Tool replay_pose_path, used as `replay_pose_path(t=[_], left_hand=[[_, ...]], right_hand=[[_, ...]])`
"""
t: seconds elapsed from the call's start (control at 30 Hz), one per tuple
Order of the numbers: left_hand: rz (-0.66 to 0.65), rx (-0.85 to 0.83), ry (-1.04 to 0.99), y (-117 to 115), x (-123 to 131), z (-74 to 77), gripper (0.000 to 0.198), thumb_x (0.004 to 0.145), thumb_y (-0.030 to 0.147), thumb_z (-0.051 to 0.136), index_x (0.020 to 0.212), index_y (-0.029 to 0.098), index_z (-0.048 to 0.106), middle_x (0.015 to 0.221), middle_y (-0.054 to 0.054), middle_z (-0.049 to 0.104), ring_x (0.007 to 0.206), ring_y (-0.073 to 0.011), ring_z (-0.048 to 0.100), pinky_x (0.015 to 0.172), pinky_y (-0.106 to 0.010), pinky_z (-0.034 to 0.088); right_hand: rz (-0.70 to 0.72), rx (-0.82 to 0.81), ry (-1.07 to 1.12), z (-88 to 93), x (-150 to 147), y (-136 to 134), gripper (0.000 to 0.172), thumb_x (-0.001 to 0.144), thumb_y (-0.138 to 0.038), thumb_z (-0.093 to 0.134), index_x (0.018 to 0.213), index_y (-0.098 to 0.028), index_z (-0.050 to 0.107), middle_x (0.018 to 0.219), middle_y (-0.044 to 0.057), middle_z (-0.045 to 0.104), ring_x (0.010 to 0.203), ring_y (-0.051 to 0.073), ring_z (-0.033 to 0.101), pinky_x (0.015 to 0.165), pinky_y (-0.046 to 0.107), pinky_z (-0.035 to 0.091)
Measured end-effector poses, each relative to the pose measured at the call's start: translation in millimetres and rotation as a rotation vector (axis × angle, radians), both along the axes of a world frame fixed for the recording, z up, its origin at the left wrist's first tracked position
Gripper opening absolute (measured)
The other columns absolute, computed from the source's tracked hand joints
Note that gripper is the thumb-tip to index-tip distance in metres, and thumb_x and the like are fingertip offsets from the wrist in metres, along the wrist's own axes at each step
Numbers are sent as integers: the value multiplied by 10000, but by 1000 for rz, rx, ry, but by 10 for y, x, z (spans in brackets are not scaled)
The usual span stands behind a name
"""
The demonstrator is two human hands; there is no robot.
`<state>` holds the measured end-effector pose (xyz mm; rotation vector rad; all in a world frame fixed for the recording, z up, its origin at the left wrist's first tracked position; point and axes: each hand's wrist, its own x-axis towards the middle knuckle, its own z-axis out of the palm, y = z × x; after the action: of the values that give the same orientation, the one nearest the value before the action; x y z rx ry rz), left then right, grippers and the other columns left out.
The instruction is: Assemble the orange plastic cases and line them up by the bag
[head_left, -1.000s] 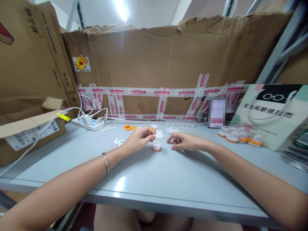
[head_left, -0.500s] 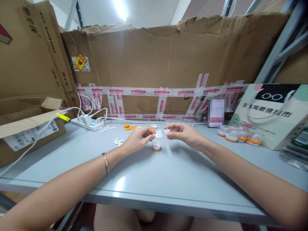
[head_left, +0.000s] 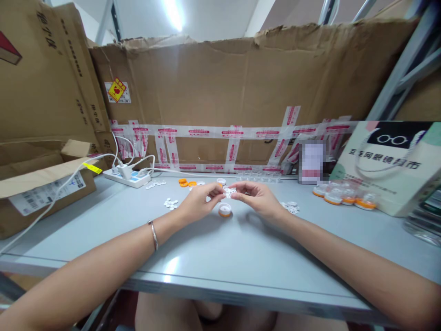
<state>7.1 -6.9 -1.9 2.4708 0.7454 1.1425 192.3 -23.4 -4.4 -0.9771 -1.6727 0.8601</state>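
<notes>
White perforated pieces (head_left: 229, 193) sit between left hand (head_left: 200, 200) and right hand (head_left: 257, 198) — both pinching them with fingertips.

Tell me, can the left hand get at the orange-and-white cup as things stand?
Likely yes: nothing visible separates the left hand from the nearby cup, though it seems to pinch a white piece.

A white lamp (head_left: 173, 14) is shining from the ceiling (head_left: 220, 20), so I'm getting a bright picture far away. A glare patch (head_left: 171, 267) is gleaming on the near side of the table (head_left: 248, 257) — soft shadows are lying under both arms (head_left: 113, 264). Things are stretching near the edges, square blocks are covering a screen (head_left: 312, 158), and the small white pieces (head_left: 229, 193) are looking fuzzy.
</notes>
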Motion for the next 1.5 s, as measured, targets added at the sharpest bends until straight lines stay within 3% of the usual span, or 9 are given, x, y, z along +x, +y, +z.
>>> replay_pose_path(t=[0.17, 0.4, 0.57, 0.7, 1.5], left_hand=[[-1, 34, 6, -2, -2, -1, 95, 814, 222, 492, 802, 149, 551, 728, -6, 625, 643, -83, 572, 590, -180, 450], [14, 45, 31, -19, 2, 6, 77, 802, 195, 492, 782, 148, 550, 710, -5, 625, 635, -85, 570, 584, -180, 447], [31, 32, 44, -25, 0, 13, 91, 810, 210, 482, 791, 151, 549, 726, -9, 629, 646, -92, 575, 597, -191, 447], [33, 25, 35, -28, 2, 13, 90, 810, 216, 486, 792, 156, 550, 731, -9, 634, 652, -95, 578, 591, -190, 444], [41, -36, -22, -27, -5, 17, 89, 794, 194, 496, 775, 143, 567, 713, -17, 624, 641, -98, 561, 618, -212, 458]], right_hand=[[56, 24, -12, -20, 5, 5, 283, 643, -344, 668, 884, -197, 659, 908, 43, 657, 828, 163, 596, 760, 315, 468], [33, 139, -243, 0, -2, -54, 308, 734, -278, 570, 1026, -204, 638, 1081, 55, 639, 925, 195, 613, 826, 340, 478], [10, 186, -235, -2, -4, -74, 371, 734, -245, 560, 1103, -211, 574, 1021, 44, 664, 917, 185, 624, 852, 356, 478], [25, 222, -255, -8, 0, -84, 298, 728, -258, 570, 1021, -217, 602, 1012, 36, 663, 935, 187, 619, 874, 354, 466], [119, 133, -179, -30, 50, -40, 255, 710, -273, 606, 957, -242, 663, 1012, 17, 669, 961, 209, 609, 912, 401, 452]])
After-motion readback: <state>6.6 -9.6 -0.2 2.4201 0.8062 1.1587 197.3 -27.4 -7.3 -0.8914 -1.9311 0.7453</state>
